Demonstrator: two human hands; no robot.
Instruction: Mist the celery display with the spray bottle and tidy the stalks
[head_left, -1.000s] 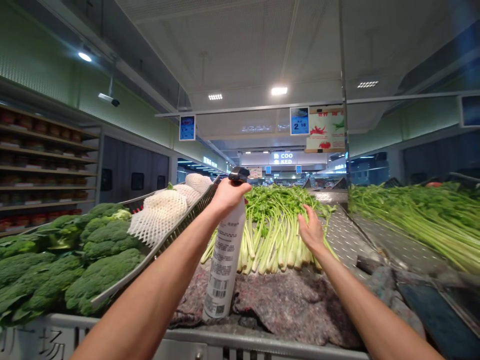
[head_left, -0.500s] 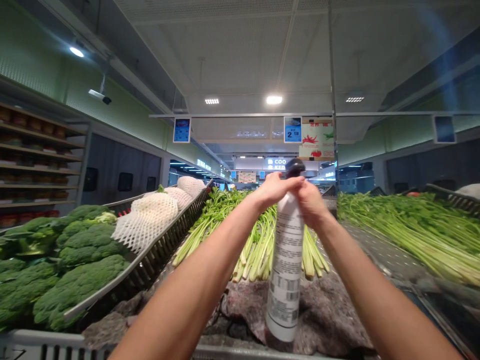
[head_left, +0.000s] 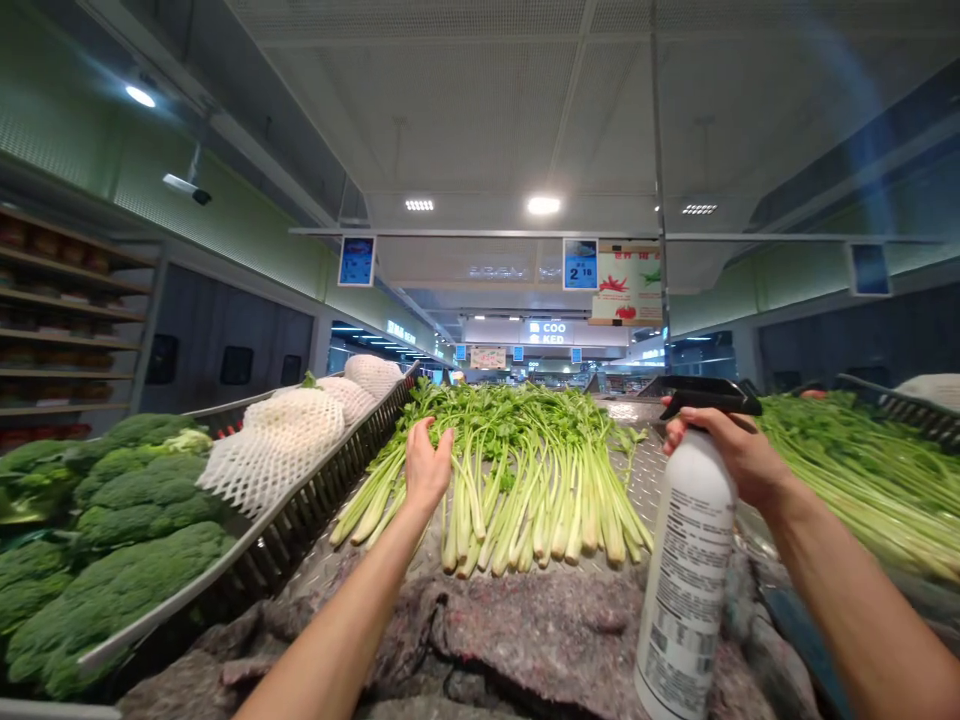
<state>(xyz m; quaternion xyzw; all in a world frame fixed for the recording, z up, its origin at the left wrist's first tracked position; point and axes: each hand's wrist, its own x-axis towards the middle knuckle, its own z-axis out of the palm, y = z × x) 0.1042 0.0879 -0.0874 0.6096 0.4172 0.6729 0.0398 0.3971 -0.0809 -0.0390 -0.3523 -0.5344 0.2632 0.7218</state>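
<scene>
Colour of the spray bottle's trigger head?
Black, atop the white spray bottle; the trigger head shows best in the current head view.

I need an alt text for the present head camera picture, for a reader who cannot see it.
A person's right hand grips a white spray bottle by its black top, while the open left hand is over celery. Broccoli lies to the left, a grey cloth in front.

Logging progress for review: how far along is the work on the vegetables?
The pale-green leafy celery looks laid out, stalk ends nearest. In hand: the right hand holds a white spray bottle with black trigger head; the left hand is open by the celery. Spraying may be left; no mist shows.
</scene>
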